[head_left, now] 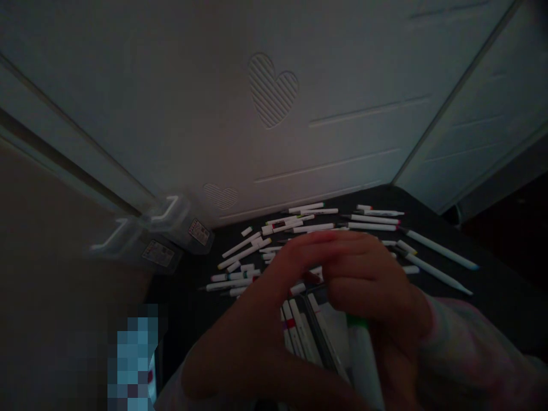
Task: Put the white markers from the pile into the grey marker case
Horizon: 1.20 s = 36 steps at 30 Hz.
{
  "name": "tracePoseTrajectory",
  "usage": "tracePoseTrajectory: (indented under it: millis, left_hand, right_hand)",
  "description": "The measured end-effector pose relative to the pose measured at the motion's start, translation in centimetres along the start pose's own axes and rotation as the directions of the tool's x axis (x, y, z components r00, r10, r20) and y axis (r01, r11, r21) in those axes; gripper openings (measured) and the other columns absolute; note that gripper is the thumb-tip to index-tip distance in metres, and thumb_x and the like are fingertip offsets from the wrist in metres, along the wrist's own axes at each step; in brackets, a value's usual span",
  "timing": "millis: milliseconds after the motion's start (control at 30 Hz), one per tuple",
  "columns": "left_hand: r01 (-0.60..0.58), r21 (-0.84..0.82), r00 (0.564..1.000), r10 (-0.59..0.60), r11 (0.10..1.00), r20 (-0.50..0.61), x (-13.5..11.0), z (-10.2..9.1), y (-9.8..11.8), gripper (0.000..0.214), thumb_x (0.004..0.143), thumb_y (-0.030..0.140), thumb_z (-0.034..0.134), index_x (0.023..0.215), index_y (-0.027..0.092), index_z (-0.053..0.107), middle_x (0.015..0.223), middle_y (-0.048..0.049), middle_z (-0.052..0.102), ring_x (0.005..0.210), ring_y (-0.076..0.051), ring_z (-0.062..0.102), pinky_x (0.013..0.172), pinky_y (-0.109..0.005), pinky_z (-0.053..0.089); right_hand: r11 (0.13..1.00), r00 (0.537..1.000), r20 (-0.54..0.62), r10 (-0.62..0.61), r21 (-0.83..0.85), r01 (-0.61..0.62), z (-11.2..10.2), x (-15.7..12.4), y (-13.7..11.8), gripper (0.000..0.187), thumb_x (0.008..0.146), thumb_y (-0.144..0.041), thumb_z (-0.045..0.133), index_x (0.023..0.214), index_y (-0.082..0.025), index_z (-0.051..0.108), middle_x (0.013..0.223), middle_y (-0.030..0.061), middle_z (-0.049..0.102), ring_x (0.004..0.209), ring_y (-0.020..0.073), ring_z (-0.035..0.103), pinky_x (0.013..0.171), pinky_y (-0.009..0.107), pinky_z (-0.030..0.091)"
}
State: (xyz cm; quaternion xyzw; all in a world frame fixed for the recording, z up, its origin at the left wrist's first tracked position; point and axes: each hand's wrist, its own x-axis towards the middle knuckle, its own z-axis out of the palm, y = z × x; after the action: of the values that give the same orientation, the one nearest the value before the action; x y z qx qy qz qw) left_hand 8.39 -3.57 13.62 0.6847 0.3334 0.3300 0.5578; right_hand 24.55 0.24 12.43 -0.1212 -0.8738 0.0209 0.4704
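Observation:
A white marker with a green end (363,362) slants down at the lower right, close to the camera. My right hand (372,279) curls around its green end, fingers bent. My left hand (252,325) arches in from the left, with thumb and fingers spread wide apart. Its fingertips meet the right hand's knuckles at the top, and its thumb reaches toward the marker's lower part; whether it presses on the marker is hidden. Through the gap between my hands, several white markers (302,328) lie side by side in a clear-walled case (323,337).
Many loose markers (317,228), some uncapped, and loose caps (247,231) are scattered over the dark tabletop (184,302). Two clear plastic boxes (182,225) with labels stand at the left. A pale panel with heart reliefs (274,91) rises behind. The light is dim.

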Motion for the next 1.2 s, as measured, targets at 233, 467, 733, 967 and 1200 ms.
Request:
tracePoseTrajectory:
  millis: [233,467,733,967,1200]
  left_hand:
    - [0.026,0.065,0.996,-0.020,0.998,-0.091,-1.2,0.1,0.2,0.104,0.041,0.022,0.082,0.128,0.042,0.028,0.138,0.0052,0.033,0.126,-0.030,0.030,0.102,-0.045,0.033]
    - [0.137,0.119,0.987,-0.125,0.983,-0.104,-1.1,-0.6,0.1,0.104,0.042,0.036,0.080,0.129,0.043,0.023,0.139,0.0063,0.031,0.126,-0.027,0.030,0.103,-0.041,0.031]
    - [0.124,0.151,0.990,-0.111,0.981,-0.088,-0.8,-0.9,0.3,0.096,0.047,0.039,0.078,0.127,0.043,0.026,0.138,0.0060,0.030,0.125,-0.026,0.032,0.105,-0.042,0.027]
    - [0.137,0.100,0.989,-0.130,0.986,-0.074,-0.6,-0.6,0.6,0.093,0.048,0.034,0.079,0.126,0.044,0.028,0.135,0.0069,0.035,0.122,-0.024,0.036,0.102,-0.038,0.032]
    - [0.107,0.022,0.992,-0.106,0.994,-0.067,-0.3,-0.2,1.0,0.080,0.055,0.033,0.076,0.123,0.042,0.035,0.133,0.0074,0.039,0.122,-0.022,0.036,0.100,-0.033,0.033]
  right_hand:
    - [0.999,0.996,0.085,-0.032,-0.028,0.035,-0.4,0.3,0.3,0.039,0.085,-0.019,0.031,0.046,-0.018,0.034,0.044,-0.0019,0.034,0.045,0.0112,0.031,0.047,0.027,0.022]
    - [1.000,0.995,0.104,0.003,-0.031,0.000,-0.5,0.2,0.5,0.040,0.085,-0.031,0.032,0.047,-0.019,0.034,0.044,-0.0018,0.033,0.045,0.0110,0.030,0.047,0.028,0.019]
    - [1.000,0.998,0.068,0.014,0.023,-0.015,-0.2,0.0,0.7,0.052,0.070,-0.068,0.035,0.048,-0.020,0.032,0.045,-0.0031,0.030,0.044,0.0101,0.029,0.047,0.028,0.019]
    - [0.999,0.997,0.068,0.025,0.029,-0.027,-0.2,0.1,0.6,0.050,0.070,-0.066,0.036,0.048,-0.021,0.034,0.046,-0.0032,0.030,0.045,0.0103,0.030,0.047,0.027,0.021]
    - [0.997,0.995,0.085,0.055,0.042,-0.059,-0.4,0.2,0.5,0.054,0.068,-0.071,0.033,0.049,-0.021,0.034,0.045,-0.0031,0.031,0.045,0.0100,0.030,0.047,0.027,0.023]
